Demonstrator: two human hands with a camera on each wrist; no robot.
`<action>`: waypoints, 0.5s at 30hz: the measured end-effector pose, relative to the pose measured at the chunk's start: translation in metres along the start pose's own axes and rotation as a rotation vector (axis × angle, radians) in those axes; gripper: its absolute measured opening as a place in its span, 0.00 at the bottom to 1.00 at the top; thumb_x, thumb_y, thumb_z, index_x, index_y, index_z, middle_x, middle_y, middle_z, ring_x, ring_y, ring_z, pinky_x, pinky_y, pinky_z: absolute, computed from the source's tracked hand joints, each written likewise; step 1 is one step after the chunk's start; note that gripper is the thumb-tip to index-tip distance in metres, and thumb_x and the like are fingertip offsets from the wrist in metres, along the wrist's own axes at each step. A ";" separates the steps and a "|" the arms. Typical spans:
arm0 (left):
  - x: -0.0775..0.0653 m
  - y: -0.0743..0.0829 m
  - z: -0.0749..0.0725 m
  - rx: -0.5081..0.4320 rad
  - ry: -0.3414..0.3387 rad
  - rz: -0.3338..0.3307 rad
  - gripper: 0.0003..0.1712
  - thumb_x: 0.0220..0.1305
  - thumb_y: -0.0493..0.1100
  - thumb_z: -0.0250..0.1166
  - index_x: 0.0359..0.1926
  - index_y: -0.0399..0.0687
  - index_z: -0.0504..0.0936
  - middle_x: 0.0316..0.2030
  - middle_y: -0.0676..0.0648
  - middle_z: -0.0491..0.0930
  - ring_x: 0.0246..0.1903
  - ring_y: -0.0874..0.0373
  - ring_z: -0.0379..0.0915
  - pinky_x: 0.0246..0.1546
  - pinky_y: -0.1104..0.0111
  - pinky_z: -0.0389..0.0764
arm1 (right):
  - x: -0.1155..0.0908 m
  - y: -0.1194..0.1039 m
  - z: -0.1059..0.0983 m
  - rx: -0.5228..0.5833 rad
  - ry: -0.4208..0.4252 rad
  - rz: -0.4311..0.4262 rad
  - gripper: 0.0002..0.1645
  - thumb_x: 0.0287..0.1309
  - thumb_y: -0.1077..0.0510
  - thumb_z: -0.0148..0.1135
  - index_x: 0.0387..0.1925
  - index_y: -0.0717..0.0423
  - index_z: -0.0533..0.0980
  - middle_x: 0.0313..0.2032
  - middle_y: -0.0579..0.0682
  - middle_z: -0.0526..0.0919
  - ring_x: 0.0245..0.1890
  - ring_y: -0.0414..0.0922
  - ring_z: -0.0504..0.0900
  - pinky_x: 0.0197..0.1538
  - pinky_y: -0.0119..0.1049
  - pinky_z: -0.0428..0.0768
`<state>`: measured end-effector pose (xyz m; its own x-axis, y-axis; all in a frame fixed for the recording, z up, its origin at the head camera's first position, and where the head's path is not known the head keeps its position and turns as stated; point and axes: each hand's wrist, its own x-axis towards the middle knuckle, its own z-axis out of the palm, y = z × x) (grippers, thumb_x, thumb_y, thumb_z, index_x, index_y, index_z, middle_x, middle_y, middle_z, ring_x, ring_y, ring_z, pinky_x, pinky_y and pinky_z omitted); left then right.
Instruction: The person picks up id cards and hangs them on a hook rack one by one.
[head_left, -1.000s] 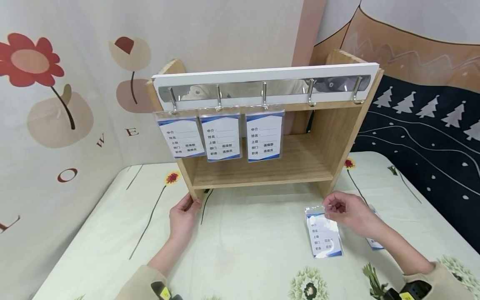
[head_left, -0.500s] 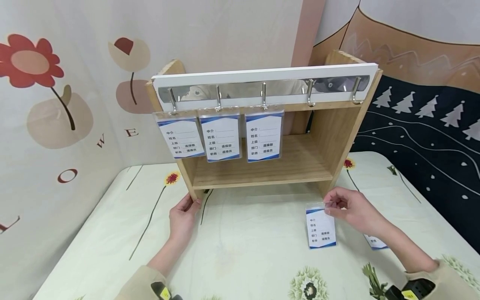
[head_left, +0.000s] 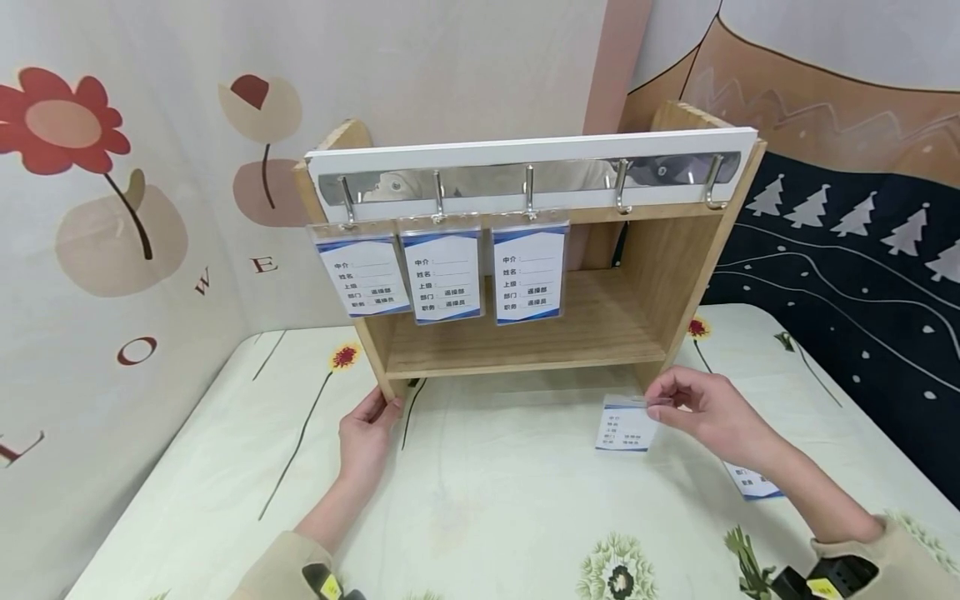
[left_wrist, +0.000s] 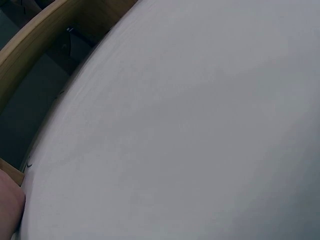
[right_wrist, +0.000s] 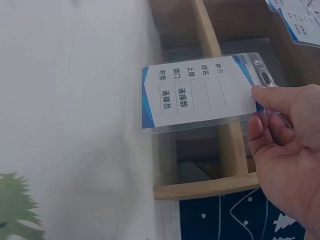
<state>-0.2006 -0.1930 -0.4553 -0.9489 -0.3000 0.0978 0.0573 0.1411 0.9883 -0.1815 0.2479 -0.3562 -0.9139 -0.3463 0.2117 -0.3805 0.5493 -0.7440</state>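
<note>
My right hand (head_left: 708, 412) pinches the slotted top edge of a clear plastic badge holder (head_left: 624, 427), in front of the shelf's right foot. Its blue-and-white card (right_wrist: 200, 92) faces up in the right wrist view. My left hand (head_left: 363, 442) grips the lower left leg of the wooden shelf (head_left: 525, 346); only a sliver of that hand shows in the left wrist view. Across the shelf's top runs a white rail (head_left: 487, 154) with several metal hooks. Three badge holders hang from its left hooks: the left one (head_left: 363, 275), the middle one (head_left: 442, 275) and the third (head_left: 528, 271).
Another badge holder (head_left: 752, 482) lies on the flowered tablecloth (head_left: 487, 500), partly hidden beneath my right forearm. The two right-hand hooks, including the last hook (head_left: 714, 182), carry nothing. A printed curtain (head_left: 480, 67) stands behind the shelf.
My right hand has lifted the badge holder off the tablecloth and raised it slightly toward the shelf, tilting its face. My left hand stays at the shelf leg.
</note>
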 end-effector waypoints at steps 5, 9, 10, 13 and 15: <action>-0.001 0.001 0.000 -0.001 0.001 0.001 0.28 0.74 0.34 0.60 0.72 0.35 0.69 0.64 0.33 0.75 0.51 0.68 0.78 0.49 0.82 0.78 | 0.001 -0.007 -0.007 -0.025 0.039 -0.019 0.10 0.62 0.69 0.69 0.44 0.59 0.81 0.39 0.48 0.83 0.39 0.43 0.78 0.45 0.26 0.80; -0.001 0.001 0.000 0.002 0.001 -0.001 0.28 0.74 0.34 0.60 0.72 0.35 0.70 0.64 0.34 0.75 0.51 0.67 0.78 0.49 0.82 0.78 | 0.002 -0.013 -0.012 -0.041 0.073 -0.046 0.11 0.61 0.70 0.70 0.45 0.59 0.81 0.40 0.49 0.84 0.38 0.42 0.79 0.45 0.24 0.79; -0.001 0.001 0.000 0.002 0.001 -0.001 0.28 0.74 0.34 0.60 0.72 0.35 0.70 0.64 0.34 0.75 0.51 0.68 0.78 0.49 0.82 0.78 | 0.002 -0.015 -0.013 -0.047 0.081 -0.056 0.12 0.61 0.70 0.70 0.45 0.59 0.81 0.40 0.49 0.84 0.38 0.42 0.79 0.44 0.24 0.79; -0.001 0.001 0.000 0.000 0.002 -0.001 0.28 0.75 0.35 0.60 0.72 0.35 0.70 0.64 0.34 0.75 0.50 0.69 0.78 0.49 0.82 0.78 | 0.003 -0.019 -0.015 -0.064 0.107 -0.088 0.12 0.60 0.70 0.70 0.45 0.59 0.81 0.39 0.48 0.85 0.38 0.40 0.79 0.43 0.23 0.79; -0.002 0.002 0.000 -0.003 0.001 0.000 0.28 0.75 0.36 0.60 0.72 0.35 0.69 0.64 0.33 0.75 0.49 0.71 0.78 0.49 0.82 0.78 | 0.004 -0.021 -0.017 -0.067 0.122 -0.116 0.13 0.60 0.71 0.70 0.45 0.59 0.81 0.39 0.48 0.85 0.37 0.40 0.79 0.42 0.23 0.80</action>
<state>-0.1986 -0.1924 -0.4537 -0.9485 -0.3013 0.0978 0.0581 0.1380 0.9887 -0.1792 0.2482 -0.3292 -0.8723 -0.3177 0.3716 -0.4889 0.5618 -0.6674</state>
